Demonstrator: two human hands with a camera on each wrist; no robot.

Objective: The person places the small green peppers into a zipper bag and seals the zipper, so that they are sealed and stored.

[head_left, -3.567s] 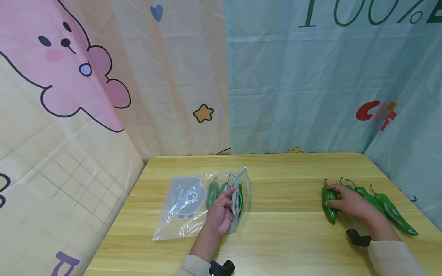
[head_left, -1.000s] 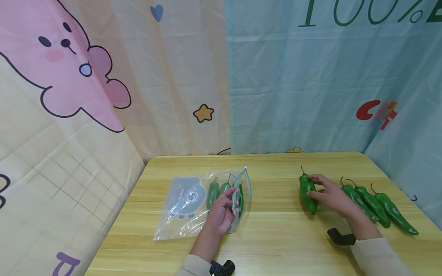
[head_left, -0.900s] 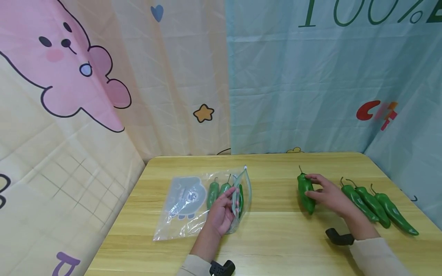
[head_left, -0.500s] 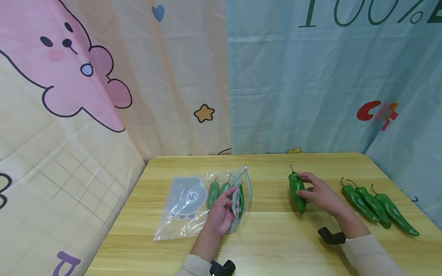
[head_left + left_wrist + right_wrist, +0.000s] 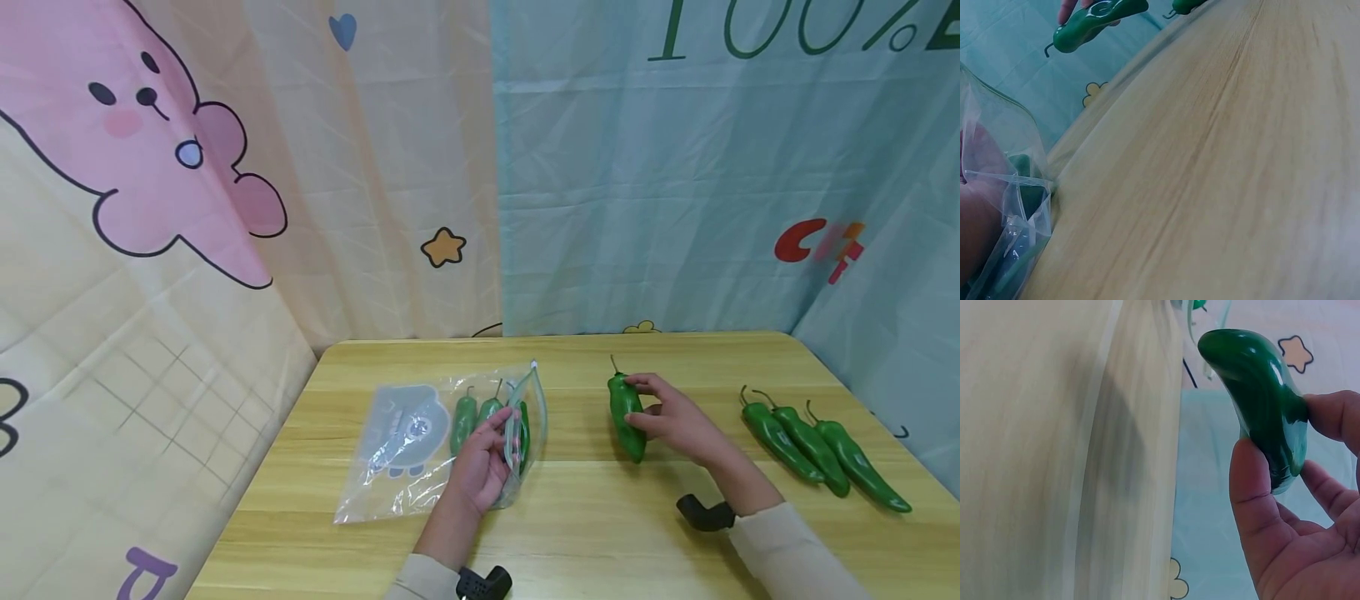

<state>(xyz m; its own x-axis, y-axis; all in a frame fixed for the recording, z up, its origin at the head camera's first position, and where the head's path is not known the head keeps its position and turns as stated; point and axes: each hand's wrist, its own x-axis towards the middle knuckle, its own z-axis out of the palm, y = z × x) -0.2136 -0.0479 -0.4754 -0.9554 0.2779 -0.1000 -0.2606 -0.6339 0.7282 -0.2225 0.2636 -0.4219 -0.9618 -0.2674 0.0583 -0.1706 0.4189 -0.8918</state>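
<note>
My right hand (image 5: 675, 423) pinches a green chili pepper (image 5: 624, 412) between thumb and fingers, stem pointing up and away. In the right wrist view the held pepper (image 5: 1260, 394) is off the table, its shadow falling on the wood. A clear zip bag (image 5: 356, 500) with a blue animal print lies flat at centre left. Its mouth gapes to the right, where my left hand (image 5: 480, 471) holds the edge with its fingers. Several peppers lie inside, among them a green one (image 5: 463, 421), partly covered by that hand. Plastic overlaps the left hand (image 5: 979, 206) in the left wrist view.
Three more green peppers lie side by side at the right of the wooden table (image 5: 585, 533), the middle one (image 5: 810, 448) among them. Printed curtains (image 5: 645, 183) hang behind and beside the table. Each wrist wears a black camera, such as the right one (image 5: 705, 512).
My right hand has taken the pepper from the row at the right and carried it left towards the bag. The left hand and the bag have stayed in place.
</note>
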